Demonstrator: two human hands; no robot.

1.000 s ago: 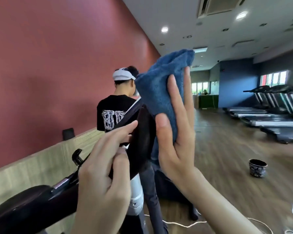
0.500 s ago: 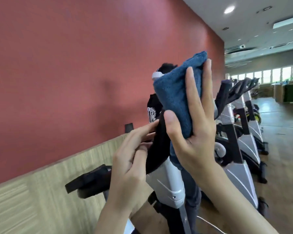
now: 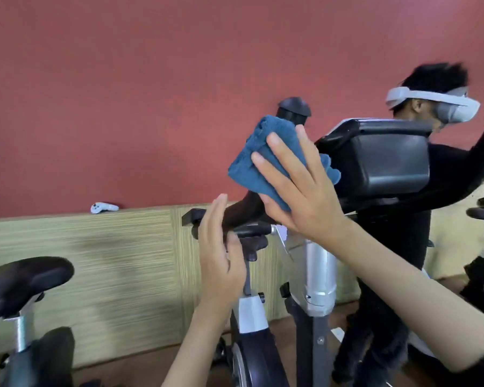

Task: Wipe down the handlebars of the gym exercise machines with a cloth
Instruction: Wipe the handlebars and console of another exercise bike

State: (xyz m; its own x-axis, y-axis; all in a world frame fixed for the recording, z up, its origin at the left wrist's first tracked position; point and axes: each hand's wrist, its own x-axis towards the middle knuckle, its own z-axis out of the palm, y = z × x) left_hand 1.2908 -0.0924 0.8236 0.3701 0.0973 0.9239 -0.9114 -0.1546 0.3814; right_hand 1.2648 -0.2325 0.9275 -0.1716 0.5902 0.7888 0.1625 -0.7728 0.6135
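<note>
Across the upper view from nine o'clock through twelve to three, red wall (image 3: 123,79). Below it, from nine o'clock to centre, pale wood panelling (image 3: 95,261) topped by a narrow ledge. At five o'clock of centre, exercise bike (image 3: 316,275), silver post upright. Behind it at three o'clock, second person (image 3: 397,247) in black, headset worn. At two o'clock, black console (image 3: 389,160), just beside the cloth. At eight o'clock, saddle (image 3: 25,275) of a neighbouring bike, well apart from the work. Rising from centre toward twelve o'clock, dark handlebar (image 3: 242,209), capped end clear above the cloth. At centre, right hand (image 3: 299,188), fingers straight and spread, pressing the cloth flat against the bar; no curl round it seen. At six o'clock of the cloth, left hand (image 3: 218,261), flat and loose, holding nothing, in front of the bar's lower stretch; contact with it not determinable. Between right palm and upper bar, just under the cap, blue cloth (image 3: 252,163), folded. On the ledge at nine o'clock, white game controller (image 3: 104,208), untouched. Assessed step: wiping the upper stretch of this bar on its near face. Next move, as judged: cloth drawn down toward the bend under firm pressure, or wrapped round to reach the far face; lower stretch not confirmable as done; care advised against snagging the console.
</note>
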